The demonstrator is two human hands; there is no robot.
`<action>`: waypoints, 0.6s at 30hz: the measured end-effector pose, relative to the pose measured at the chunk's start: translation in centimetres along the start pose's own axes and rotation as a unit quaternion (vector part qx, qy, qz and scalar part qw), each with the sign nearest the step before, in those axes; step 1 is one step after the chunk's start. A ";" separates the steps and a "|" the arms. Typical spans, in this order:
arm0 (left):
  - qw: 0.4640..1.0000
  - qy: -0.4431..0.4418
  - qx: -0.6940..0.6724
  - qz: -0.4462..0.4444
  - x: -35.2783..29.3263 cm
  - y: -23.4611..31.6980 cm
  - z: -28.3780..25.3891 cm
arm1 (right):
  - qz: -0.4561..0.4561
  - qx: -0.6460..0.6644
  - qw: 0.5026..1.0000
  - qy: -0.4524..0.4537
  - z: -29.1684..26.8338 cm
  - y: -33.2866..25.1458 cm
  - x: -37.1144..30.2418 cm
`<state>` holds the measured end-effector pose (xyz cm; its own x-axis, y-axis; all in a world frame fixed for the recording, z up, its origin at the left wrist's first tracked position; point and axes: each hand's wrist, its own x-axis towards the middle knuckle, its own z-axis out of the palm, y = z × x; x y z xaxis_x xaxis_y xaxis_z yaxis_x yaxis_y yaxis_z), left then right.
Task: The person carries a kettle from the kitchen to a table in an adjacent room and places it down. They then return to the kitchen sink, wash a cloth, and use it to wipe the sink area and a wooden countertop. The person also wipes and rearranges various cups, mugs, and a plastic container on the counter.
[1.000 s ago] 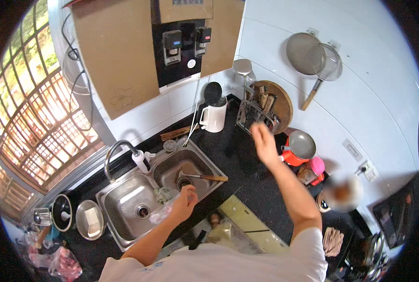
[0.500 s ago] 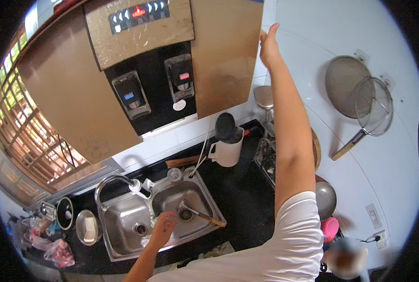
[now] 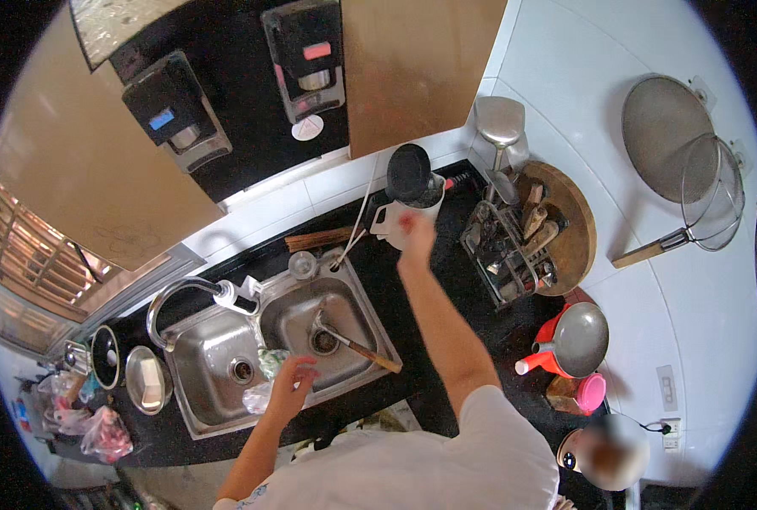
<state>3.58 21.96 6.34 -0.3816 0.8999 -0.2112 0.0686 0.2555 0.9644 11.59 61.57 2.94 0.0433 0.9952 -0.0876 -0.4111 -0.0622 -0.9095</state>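
My right hand [image 3: 417,240] reaches over the counter in front of a pale jug [image 3: 429,194]. It overlaps the jug's body, smeared by motion, so I cannot tell whether it grips it. The jug's black lid [image 3: 408,172] stands tipped up. My left hand [image 3: 292,381] hovers over the front of the double steel sink [image 3: 210,327], its fingers apart and holding nothing visible. Beside it, a greenish cloth [image 3: 271,362] and a clear plastic bag [image 3: 258,398] lie around the sink divider. A wooden-handled tool [image 3: 363,350] rests in the right basin, its handle over the rim.
A water dispenser [image 3: 425,76] hangs above the counter. The curved tap [image 3: 159,310] arches over the sink. To the right stand a utensil rack [image 3: 499,263], a round wooden board [image 3: 578,242], a red pan [image 3: 584,340] and a pink-lidded jar [image 3: 591,393]. Strainers [image 3: 663,127] hang on the wall.
My right hand has come down from beside the dispenser to the jug. The view has tilted lower, uncovering the utensil rack and red pan. My left hand stays over the sink, fingers apart.
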 end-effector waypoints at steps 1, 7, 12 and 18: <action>1.000 -0.007 0.009 0.006 0.1 0.0 0.1 | 0.094 0.080 0.991 -0.054 -1.0 4.7 -0.5; 1.000 -0.006 0.023 0.011 -0.5 -1.2 -0.6 | 0.080 -0.019 0.989 -0.123 5.1 9.2 1.0; 1.000 -0.014 0.011 -0.012 -1.6 -2.9 -0.4 | 0.136 0.010 0.980 -0.143 4.3 8.1 3.6; 0.997 -0.070 0.022 -0.035 -0.5 -3.5 0.9 | 0.216 -0.012 0.969 -0.117 -1.6 7.2 4.9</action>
<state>4.36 20.96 2.92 -0.2546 0.9192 -0.3004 0.0877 0.3313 0.9394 10.32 65.88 -4.75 -0.3375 0.8653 -0.3706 -0.3226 -0.4762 -0.8180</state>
